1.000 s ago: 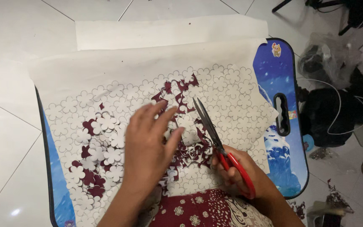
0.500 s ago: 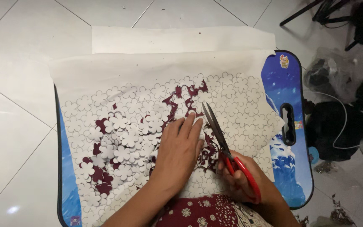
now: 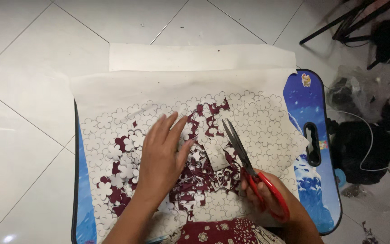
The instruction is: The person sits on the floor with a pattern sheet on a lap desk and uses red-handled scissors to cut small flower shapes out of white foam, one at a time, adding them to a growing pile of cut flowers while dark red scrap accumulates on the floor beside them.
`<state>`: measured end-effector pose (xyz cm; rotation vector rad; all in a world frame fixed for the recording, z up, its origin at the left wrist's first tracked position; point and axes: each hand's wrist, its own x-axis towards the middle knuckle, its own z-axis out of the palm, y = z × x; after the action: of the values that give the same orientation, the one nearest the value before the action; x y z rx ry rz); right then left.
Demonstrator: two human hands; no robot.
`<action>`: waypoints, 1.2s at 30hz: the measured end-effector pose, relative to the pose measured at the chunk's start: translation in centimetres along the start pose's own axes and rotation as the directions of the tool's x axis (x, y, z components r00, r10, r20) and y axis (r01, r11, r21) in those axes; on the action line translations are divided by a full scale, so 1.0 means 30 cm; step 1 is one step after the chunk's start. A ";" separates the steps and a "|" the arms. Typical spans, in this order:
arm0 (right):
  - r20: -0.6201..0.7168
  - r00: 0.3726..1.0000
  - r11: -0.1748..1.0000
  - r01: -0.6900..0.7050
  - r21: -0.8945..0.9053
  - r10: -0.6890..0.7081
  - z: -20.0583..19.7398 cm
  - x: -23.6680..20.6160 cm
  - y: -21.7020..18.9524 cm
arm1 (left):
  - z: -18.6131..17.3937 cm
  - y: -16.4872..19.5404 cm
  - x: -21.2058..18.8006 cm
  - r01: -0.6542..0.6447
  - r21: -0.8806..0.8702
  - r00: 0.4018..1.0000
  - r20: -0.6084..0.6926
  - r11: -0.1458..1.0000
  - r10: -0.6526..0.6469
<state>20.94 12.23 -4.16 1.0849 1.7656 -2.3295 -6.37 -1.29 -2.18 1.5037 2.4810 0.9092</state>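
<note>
White floor tiles surround flower-printed paper (image 3: 258, 113); left hand (image 3: 161, 158) flat (fingers spread), right hand (image 3: 267, 196) gripping red scissors (image 3: 249, 167).

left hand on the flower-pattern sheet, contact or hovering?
Touching. The head view shows the left hand lying palm-down, fingers spread flat on the flower-pattern sheet, with no gap visible beneath them.

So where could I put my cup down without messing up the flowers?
The white floor tiles left of the blue board are bare, and so is the plain paper strip above the flower sheet. The middle is crowded: the left hand presses the cut flowers, and the right hand holds red scissors. Cables and bags clutter the right.
</note>
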 end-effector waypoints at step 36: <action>0.086 0.985 0.976 0.162 -0.144 -0.150 0.050 -0.003 -0.010 | 0.137 0.085 -0.006 -0.219 -0.062 0.965 0.137 0.974 0.226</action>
<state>20.13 11.01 -3.68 0.8549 2.0275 -2.2405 -2.74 1.20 -4.20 1.7908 2.2096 0.8491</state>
